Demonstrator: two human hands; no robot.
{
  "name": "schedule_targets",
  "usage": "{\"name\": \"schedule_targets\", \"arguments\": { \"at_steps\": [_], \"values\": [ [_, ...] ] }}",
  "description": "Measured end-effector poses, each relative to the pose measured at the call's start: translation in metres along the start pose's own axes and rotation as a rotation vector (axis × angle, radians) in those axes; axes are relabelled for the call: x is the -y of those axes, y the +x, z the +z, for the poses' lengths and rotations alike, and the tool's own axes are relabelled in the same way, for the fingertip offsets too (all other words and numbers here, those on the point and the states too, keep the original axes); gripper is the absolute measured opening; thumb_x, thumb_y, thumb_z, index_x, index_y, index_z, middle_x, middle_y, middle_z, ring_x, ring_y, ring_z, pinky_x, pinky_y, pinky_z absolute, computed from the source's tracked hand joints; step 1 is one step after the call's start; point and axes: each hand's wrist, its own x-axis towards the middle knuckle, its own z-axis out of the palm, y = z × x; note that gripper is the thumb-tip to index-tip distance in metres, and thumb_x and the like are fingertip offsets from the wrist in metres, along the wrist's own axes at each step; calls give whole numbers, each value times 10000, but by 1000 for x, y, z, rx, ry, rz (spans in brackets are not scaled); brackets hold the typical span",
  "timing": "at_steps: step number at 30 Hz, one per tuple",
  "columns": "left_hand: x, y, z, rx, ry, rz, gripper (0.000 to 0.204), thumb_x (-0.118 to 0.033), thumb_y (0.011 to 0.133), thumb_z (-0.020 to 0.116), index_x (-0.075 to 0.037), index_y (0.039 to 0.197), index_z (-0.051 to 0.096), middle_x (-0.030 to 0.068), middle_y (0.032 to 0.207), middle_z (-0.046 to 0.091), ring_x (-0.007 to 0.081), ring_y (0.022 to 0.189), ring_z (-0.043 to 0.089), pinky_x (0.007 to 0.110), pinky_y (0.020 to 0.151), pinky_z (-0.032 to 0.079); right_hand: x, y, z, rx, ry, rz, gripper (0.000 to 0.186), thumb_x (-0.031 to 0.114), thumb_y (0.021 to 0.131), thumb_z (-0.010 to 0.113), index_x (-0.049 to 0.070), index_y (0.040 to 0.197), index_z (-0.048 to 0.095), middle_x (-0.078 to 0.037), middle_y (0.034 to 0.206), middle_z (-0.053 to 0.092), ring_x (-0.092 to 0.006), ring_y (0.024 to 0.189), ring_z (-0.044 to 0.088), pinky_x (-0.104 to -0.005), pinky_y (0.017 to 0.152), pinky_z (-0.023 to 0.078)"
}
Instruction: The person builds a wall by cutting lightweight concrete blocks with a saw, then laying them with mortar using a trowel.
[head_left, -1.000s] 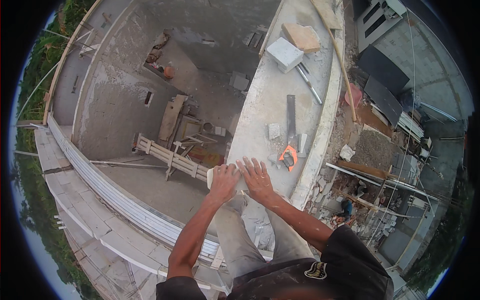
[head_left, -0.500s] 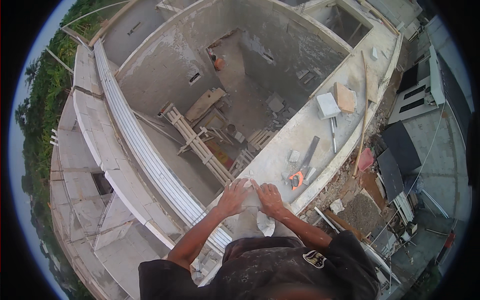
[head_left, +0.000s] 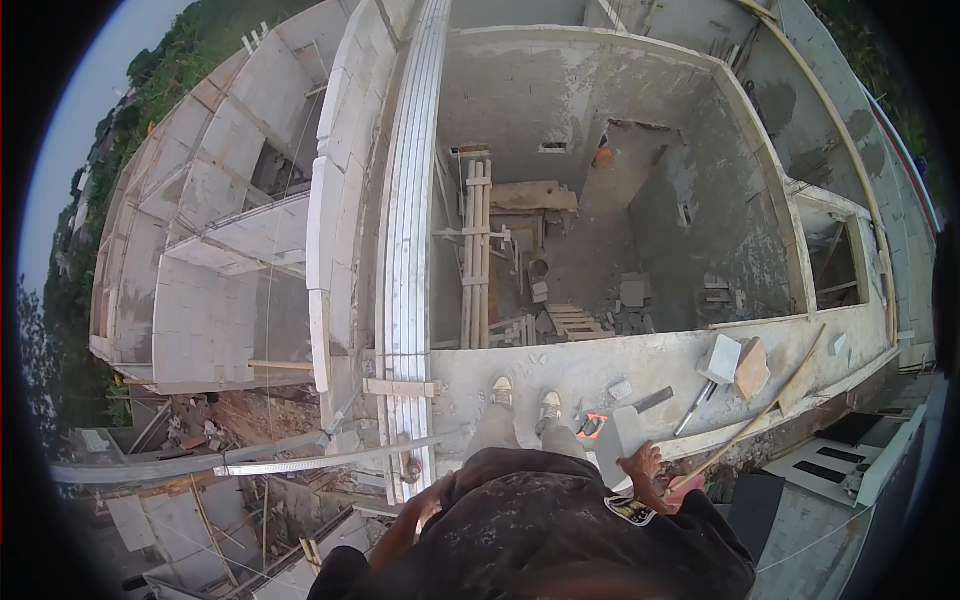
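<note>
A flat light-grey block (head_left: 620, 440) is at my right side, over part of a handsaw with an orange handle (head_left: 591, 427). My right hand (head_left: 642, 464) grips its right edge, with some fingers showing. The saw's dark blade (head_left: 655, 400) sticks out past the block. My left forearm (head_left: 400, 525) is bent in close to my body, and the hand itself is hidden there. Beside that arm lies a bundle of long silver metal channels (head_left: 408, 220). A silver strip (head_left: 340, 458) crosses them.
My shoes (head_left: 502, 388) stand on a concrete ledge (head_left: 470, 365) above a deep, unfinished room with rubble and a wooden trestle (head_left: 475, 250). To the right lie a white block (head_left: 719, 358), a tan block (head_left: 752, 370), a metal bar (head_left: 696, 408) and a long wooden stick (head_left: 770, 405).
My body and view have turned left. My hands, close together in front before, are now apart: the left is drawn in to my side, the right is on the grey block.
</note>
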Motion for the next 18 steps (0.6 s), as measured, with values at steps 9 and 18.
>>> {"name": "schedule_targets", "arguments": {
  "at_steps": [9, 18],
  "values": [
    [36, -7, 0, -172, -1006, 39, 863, -675, 919, 426, -176, 1548, 107, 167, 1534, 308, 360, 1352, 396, 607, 1070, 325, -115, 54, 59, 118, -110, -111, 929, 353, 666, 822, 90, 1394, 308, -182, 1438, 367, -219, 1377, 342, -480, 1067, 386],
    [26, -24, -171, -593, -1041, 631, 728, -543, 948, 516, -286, 1528, 160, 129, 1392, 485, 305, 1221, 519, 569, 953, 418, 71, -29, -28, 80, -34, -121, 1145, 403, 559, 880, 35, 1432, 236, -207, 1407, 370, -404, 1342, 338, -523, 1072, 354]
  ]
}}
